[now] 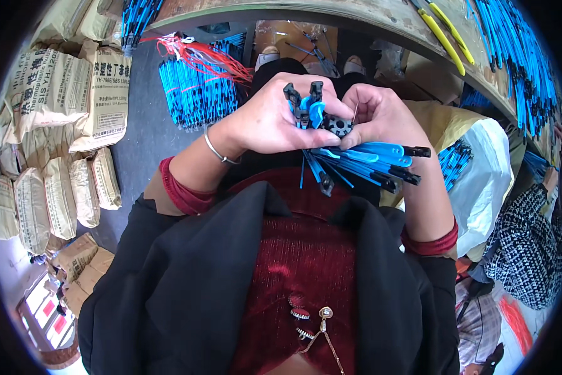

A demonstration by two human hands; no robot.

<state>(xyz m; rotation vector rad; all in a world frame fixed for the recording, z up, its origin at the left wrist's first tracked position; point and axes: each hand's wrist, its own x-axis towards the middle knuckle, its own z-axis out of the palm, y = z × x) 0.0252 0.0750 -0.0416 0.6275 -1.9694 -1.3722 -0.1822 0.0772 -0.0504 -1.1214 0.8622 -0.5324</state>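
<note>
Just off the tabletop [387,11], the left hand [268,119] clamps 1 blue bundle [365,164], gathered, seemingly unfinished; the right hand [390,117] has an unclear grip. Below the tabletop, a banded stack [199,100] looks done.

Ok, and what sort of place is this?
Likely a workshop or small factory: many brown paper sacks on the left, a big bundle of blue-and-black plastic strips, and a yellow-handled tool on the workbench.
</note>
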